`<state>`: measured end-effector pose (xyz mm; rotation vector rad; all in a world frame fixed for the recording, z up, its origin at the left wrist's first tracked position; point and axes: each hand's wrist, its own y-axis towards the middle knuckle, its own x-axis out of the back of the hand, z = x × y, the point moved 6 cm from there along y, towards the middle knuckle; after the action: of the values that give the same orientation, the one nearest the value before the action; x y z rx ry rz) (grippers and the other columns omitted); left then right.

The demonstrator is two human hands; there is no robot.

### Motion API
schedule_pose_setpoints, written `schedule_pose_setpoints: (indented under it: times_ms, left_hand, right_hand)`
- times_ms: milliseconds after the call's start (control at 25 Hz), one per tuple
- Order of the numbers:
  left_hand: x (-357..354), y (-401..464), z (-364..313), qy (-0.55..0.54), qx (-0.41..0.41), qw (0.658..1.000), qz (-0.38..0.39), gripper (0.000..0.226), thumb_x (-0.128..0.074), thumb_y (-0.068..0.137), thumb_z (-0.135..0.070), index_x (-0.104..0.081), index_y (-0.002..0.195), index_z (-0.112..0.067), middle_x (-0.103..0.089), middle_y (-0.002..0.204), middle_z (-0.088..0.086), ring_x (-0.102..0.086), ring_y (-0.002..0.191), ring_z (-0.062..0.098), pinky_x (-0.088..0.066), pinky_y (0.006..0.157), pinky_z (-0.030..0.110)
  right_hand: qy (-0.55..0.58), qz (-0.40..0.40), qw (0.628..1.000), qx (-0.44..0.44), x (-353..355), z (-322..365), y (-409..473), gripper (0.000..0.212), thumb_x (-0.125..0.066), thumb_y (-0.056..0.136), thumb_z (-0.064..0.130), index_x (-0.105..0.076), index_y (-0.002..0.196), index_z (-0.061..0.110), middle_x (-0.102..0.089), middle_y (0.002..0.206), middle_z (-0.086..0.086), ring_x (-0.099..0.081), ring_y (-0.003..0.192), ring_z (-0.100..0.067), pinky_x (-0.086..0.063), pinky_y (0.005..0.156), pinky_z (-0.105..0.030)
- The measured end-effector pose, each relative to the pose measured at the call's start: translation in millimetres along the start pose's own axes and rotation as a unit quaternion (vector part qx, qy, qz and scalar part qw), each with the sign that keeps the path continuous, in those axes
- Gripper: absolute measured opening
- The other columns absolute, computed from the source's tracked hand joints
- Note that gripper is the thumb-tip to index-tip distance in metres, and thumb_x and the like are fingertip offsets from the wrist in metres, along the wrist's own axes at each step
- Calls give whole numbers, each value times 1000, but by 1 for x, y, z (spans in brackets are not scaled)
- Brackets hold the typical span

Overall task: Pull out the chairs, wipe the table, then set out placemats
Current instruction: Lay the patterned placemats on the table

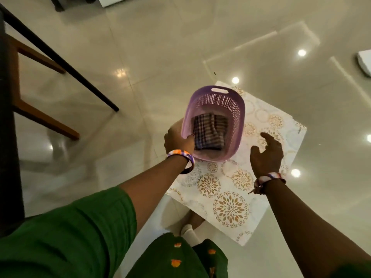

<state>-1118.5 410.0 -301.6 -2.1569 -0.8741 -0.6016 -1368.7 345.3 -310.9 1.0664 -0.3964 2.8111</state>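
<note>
Placemats [208, 130] — a folded checked stack in purple, brown and white — are lying in the bottom of a lilac perforated plastic basket [239, 109], which is sitting on a small white stool-like stand covered with a gold-and-grey floral-medallion sheet [230, 207]. Left hand [177, 140] is gripping the basket's near-left rim, fingers curling over the edge and reaching inside, fingertips touching the stack's edge. Right hand [268, 152] is hovering just beside the basket over the sheet, fingers spread and loosely bent, holding nothing. Both wrists are wearing orange-purple-white bangles. Small dark print is showing at the sheet's far right edge — too tiny to read. Dark table edge [8, 117] and a black leg [66, 65] are standing at left, with wooden chair legs [46, 121] beneath, well apart from the basket. Glossy cream floor tiles are reflecting ceiling lights.
</note>
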Motion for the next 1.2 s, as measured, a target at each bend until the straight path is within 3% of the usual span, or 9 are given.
schedule_pose_setpoints:
  times_ms: [80, 160, 240, 360, 480, 680, 840, 1080, 1200]
  left_hand:
    - [-14, -4, 29, -67, 155, 985, 31, 59, -68, 77, -17, -42, 127, -2, -46, 129, 20, -51, 113, 36, -46, 88, 39]
    - [-41, -17, 44, -225, 319, 915, 102, 61, -64, 81, -16, -36, 133, 1, -41, 137, 20, -51, 112, 31, -43, 84, 34]
    - [-60, -26, 43, -278, 344, 885, 145, 54, -57, 87, -13, -34, 135, -1, -42, 138, 18, -51, 107, 28, -44, 84, 34]
    - [-75, -32, 45, -337, 335, 864, 166, 39, -44, 93, -4, -39, 132, -6, -47, 135, 15, -55, 100, 28, -49, 75, 36]
    - [-83, -23, 52, -381, 406, 815, 160, 13, -41, 92, 4, -49, 102, 0, -41, 138, 26, -46, 122, 37, -42, 99, 42]
    - [-69, -22, 45, -399, 315, 839, 192, 45, -37, 95, 0, -30, 139, -5, -38, 136, 15, -42, 124, 36, -39, 102, 43]
    - [-55, -31, 43, -388, 282, 845, 235, 43, -38, 95, 1, -33, 137, -2, -40, 140, 17, -44, 124, 35, -41, 99, 46]
    - [-37, -21, 40, -464, 284, 806, 232, 47, -29, 95, 4, -28, 140, -10, -39, 141, 12, -41, 128, 32, -40, 103, 46]
    - [-37, -28, 46, -480, 273, 800, 236, 45, -31, 97, -2, -29, 141, -11, -38, 144, 9, -39, 131, 29, -35, 107, 42]
  right_hand:
    - [-113, 7, 990, -83, 5, -46, -7, 64, -61, 83, 15, -38, 141, 22, -37, 142, -22, -34, 130, -41, -35, 103, -51]
    - [-166, 47, 968, -184, 5, -87, -23, 86, -67, 82, 27, -14, 149, 27, -16, 153, -21, -17, 139, -40, -26, 106, -57]
    - [-68, 69, 946, -310, -1, -121, -44, 103, -71, 79, 34, 3, 150, 23, -8, 156, -20, -13, 142, -39, -22, 110, -57]
    - [94, 44, 922, -372, -6, -144, -65, 95, -75, 76, 29, -16, 148, 15, -30, 150, -16, -33, 134, -38, -34, 107, -50]
    - [145, 18, 912, -382, 6, -152, -71, 66, -77, 74, 18, -48, 132, 4, -53, 133, -18, -52, 114, -35, -43, 87, -37]
    - [284, 61, 880, -376, 16, -135, -105, 47, -63, 81, -6, -53, 126, -3, -58, 126, -19, -56, 95, -25, -45, 77, -30]
    - [303, 87, 872, -374, 20, -127, -133, 49, -64, 84, 3, -49, 131, 2, -53, 134, -15, -51, 119, -34, -40, 102, -44]
    - [301, 96, 857, -407, 44, -132, -184, 30, -74, 75, 8, -63, 103, 10, -61, 113, -10, -61, 83, -23, -48, 70, -31]
    - [178, 131, 881, -418, 61, -159, -210, 31, -72, 78, 15, -66, 108, 13, -55, 126, -8, -55, 111, -32, -44, 76, -32]
